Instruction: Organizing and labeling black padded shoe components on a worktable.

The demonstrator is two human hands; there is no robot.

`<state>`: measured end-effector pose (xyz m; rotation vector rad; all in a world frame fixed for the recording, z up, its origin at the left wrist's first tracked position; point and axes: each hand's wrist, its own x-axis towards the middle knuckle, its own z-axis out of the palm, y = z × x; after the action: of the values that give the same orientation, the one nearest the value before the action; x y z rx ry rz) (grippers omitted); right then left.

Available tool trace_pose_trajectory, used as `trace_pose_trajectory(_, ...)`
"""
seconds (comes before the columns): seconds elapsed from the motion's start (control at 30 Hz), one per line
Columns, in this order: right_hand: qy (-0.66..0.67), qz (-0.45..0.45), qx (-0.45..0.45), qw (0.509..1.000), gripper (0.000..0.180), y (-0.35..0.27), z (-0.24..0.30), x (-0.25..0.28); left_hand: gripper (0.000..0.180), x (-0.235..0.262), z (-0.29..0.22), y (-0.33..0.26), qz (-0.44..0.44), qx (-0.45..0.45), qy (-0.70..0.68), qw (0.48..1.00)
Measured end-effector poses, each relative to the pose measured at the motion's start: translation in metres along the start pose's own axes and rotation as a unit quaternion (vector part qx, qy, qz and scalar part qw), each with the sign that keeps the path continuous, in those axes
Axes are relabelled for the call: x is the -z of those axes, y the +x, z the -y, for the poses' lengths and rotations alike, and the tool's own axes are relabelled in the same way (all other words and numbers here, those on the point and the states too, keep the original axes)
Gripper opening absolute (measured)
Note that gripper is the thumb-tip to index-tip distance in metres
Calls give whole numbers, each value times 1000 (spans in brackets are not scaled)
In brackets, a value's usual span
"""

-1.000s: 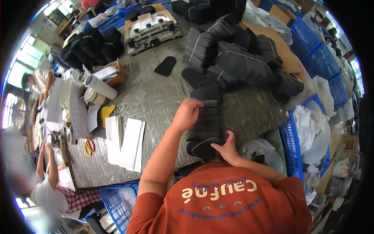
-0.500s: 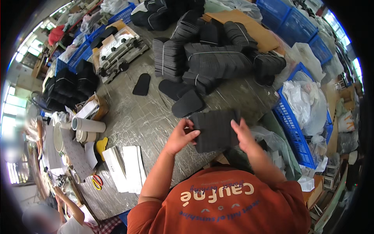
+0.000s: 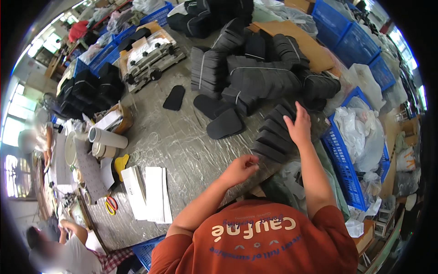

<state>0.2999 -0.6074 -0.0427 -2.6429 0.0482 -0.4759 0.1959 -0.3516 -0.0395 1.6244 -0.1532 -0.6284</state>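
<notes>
Pads of black foam (image 3: 273, 141) stand in a leaning, untied stack at the near right of the table (image 3: 187, 146), just beyond the person; the right hand (image 3: 299, 124) is spread wide, thumb apart, against the stack's far right side; the left hand (image 3: 240, 171) is off its near corner, fingers curled in, and I cannot tell whether anything is pinched there.

The step looks to me like setting down and squaring up this stack; the next move seems to call for pressure from both ends, so the slanting pads don't slide over; banded bundles (image 3: 264, 75) lie just behind, two loose pads (image 3: 226, 124) to the left.

At the right, a blue crate (image 3: 341, 162) holds crumpled clear plastic bags (image 3: 358, 137); across the table, a brown basket (image 3: 126, 119) holds papers (image 3: 107, 119).
</notes>
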Motion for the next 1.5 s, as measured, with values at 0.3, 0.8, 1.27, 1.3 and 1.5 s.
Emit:
trace_pose_trajectory(0.3, 119, 108, 249, 955, 49, -119, 74, 24, 44, 24, -173, -163, 321, -481, -146, 803)
trace_pose_trajectory(0.8, 255, 312, 433, 806, 44, -136, 179, -36, 47, -2, -167, -247, 119, -561, -147, 806)
trace_pose_trajectory(1.27, 372, 708, -2, 600, 51, -213, 294, -150, 103, 169, 102, -240, -405, 272, 372, 790)
trace_pose_trajectory(1.3, 401, 692, -53, 598, 55, -219, 301, -163, 105, 167, 110, -235, -392, 288, 384, 785)
trace_pose_trajectory(1.5, 478, 647, -200, 559, 58, -227, 309, -168, 94, 161, 118, -238, -418, 258, 425, 760)
